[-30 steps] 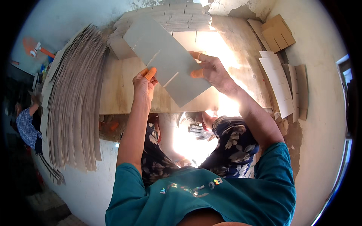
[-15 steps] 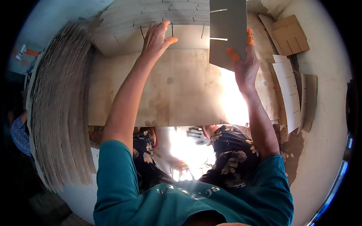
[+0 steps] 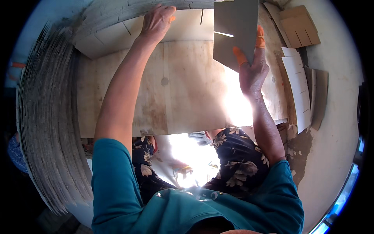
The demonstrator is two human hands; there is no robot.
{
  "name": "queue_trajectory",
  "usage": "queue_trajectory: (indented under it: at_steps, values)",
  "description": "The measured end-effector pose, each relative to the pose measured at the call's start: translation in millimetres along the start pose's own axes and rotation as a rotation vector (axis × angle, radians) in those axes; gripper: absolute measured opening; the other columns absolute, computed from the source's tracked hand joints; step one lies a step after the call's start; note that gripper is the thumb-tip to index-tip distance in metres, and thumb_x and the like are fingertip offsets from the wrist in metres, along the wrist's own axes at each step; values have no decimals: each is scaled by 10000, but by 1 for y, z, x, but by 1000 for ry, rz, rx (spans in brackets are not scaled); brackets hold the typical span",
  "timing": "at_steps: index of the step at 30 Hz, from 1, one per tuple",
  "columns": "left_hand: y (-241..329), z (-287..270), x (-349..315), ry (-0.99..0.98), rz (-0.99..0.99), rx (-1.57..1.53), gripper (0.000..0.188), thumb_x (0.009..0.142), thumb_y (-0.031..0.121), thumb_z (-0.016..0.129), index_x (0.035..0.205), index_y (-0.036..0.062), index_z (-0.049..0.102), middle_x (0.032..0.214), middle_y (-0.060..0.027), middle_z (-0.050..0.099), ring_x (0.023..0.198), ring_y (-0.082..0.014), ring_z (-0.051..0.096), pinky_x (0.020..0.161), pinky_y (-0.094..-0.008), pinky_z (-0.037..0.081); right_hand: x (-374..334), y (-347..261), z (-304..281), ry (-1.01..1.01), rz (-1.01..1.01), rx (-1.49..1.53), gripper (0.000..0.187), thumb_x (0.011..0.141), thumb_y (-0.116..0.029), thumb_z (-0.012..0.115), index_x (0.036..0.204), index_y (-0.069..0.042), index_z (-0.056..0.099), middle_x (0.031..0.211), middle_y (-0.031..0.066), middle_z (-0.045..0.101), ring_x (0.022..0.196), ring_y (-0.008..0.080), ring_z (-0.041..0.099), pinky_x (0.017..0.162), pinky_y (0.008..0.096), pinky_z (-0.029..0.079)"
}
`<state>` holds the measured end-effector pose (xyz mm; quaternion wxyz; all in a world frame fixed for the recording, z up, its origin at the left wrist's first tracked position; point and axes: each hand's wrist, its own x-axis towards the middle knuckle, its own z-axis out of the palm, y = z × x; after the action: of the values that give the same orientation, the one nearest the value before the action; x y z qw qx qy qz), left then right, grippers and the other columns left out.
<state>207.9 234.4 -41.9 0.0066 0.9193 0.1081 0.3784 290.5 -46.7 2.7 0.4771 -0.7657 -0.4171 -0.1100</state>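
My right hand (image 3: pixel 253 72), with orange covers on the thumb and a finger, grips a grey slotted cardboard sheet (image 3: pixel 236 29) by its lower right part. The sheet stands upright above the table, two cuts running in from its left edge. My left hand (image 3: pixel 156 23) is at the row of slotted cardboard sheets (image 3: pixel 113 37) along the far side of the table. Its fingers are curled together, an orange cover showing on one. Whatever lies between those fingertips is hidden.
A tall stack of grey cardboard (image 3: pixel 48 117) rises on the left. Slotted white sheets (image 3: pixel 297 89) and brown cardboard pieces (image 3: pixel 300 27) lean by the right wall. Bright light falls on the wooden table (image 3: pixel 183 89). A person's patterned blue clothing (image 3: pixel 16 154) shows at far left.
My left hand has moved up toward the far sheets, and its spread fingers have curled closed. The right hand still holds its sheet. The view has shifted slightly.
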Motion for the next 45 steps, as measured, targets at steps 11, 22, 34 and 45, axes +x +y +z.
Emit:
queue_trajectory:
  at_steps: [11,22,34,45]
  values:
    - [10,-12,-9,-105,-40,40,224,733,31,698,943,67,630,845,-101,641,815,-295,597,686,-404,498,-5,-4,-7,35,-82,32,739,846,13,629,1467,-97,243,1261,143,582,1051,274,635,855,314,532]
    - [42,-21,-25,-426,41,-127,123,781,45,645,902,27,657,828,-83,660,854,-251,623,688,-362,512,-13,13,4,12,-169,-5,770,863,68,558,1480,-221,199,1462,77,378,1179,284,548,952,337,497]
    - [111,-60,-16,-279,140,-295,191,689,-90,559,835,8,632,648,-91,551,712,-252,581,597,-382,473,-21,29,8,-75,-210,-136,734,887,13,532,1480,-193,152,1368,151,459,1002,360,605,752,388,561]
    - [130,-73,-29,-230,214,-231,227,656,-73,622,868,5,608,693,-90,556,716,-258,560,622,-365,481,-12,2,-17,-271,-160,-419,744,852,-166,634,1470,-183,221,1212,173,544,787,307,649,593,405,534]
